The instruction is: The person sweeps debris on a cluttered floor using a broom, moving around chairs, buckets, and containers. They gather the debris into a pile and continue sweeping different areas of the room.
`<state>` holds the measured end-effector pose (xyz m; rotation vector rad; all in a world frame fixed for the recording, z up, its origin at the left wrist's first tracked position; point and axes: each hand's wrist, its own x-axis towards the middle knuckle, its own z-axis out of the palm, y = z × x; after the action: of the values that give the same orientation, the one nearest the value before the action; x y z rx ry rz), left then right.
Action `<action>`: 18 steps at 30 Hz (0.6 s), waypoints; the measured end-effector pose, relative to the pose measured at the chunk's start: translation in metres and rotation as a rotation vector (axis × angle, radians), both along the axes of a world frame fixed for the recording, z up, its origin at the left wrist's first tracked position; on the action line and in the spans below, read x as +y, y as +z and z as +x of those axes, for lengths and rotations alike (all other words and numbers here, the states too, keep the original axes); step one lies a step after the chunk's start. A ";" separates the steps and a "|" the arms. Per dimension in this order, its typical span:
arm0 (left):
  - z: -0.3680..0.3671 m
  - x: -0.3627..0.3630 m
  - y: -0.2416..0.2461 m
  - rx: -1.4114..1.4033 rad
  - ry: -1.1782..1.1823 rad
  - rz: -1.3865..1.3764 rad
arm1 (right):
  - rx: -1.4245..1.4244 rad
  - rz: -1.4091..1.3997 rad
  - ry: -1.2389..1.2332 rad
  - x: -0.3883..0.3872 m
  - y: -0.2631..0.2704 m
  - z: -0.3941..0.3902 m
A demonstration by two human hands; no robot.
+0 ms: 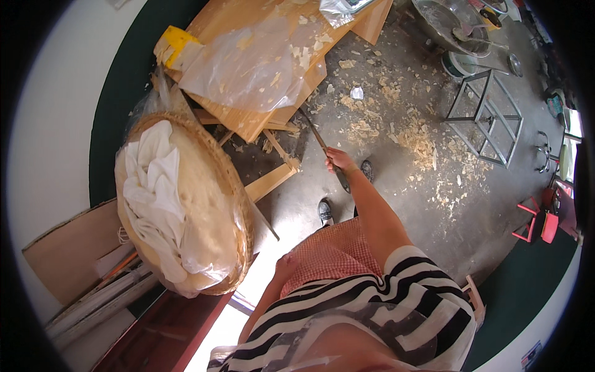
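My right hand point(340, 160) grips a long, thin tool point(316, 131) with a dark handle. The tool slants from beside my shoes toward the corner of a wooden table, and I cannot tell its exact kind. At my left side, my left hand point(288, 266) hangs by the red checked apron point(332, 253), its fingers unclear. A round woven basket point(241, 204) stands to my left, lined with clear plastic. Inside it are pale contents under plastic and a crumpled white cloth point(153, 186).
Pale flakes point(418, 139) litter the concrete floor. Ahead stands the wooden table point(251, 123) with a plastic sheet point(241, 69) and more flakes. To the right are a metal frame stand point(485, 118), a large metal pan point(432, 28) with a ladle, and a red stool point(548, 228).
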<state>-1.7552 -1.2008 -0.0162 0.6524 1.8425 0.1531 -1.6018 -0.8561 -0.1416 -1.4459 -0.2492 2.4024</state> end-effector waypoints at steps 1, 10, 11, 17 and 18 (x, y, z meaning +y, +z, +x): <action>0.006 0.004 0.001 -0.008 0.046 -0.047 | 0.010 -0.016 0.031 0.010 -0.009 -0.005; 0.073 0.067 -0.003 -0.033 0.039 0.078 | -0.235 0.014 -0.120 0.004 0.046 0.048; 0.077 0.077 -0.001 -0.057 0.067 0.059 | -0.231 0.007 -0.167 0.005 0.054 0.053; 0.100 0.113 0.001 -0.139 0.139 -0.034 | -0.132 0.081 0.089 0.080 0.023 0.058; 0.102 0.118 -0.001 -0.136 0.133 -0.035 | -0.079 0.056 0.100 0.095 0.013 0.061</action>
<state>-1.6535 -1.0824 -0.0168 0.4835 1.7537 0.2466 -1.5409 -0.7612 -0.1287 -1.5393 -0.4138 2.3978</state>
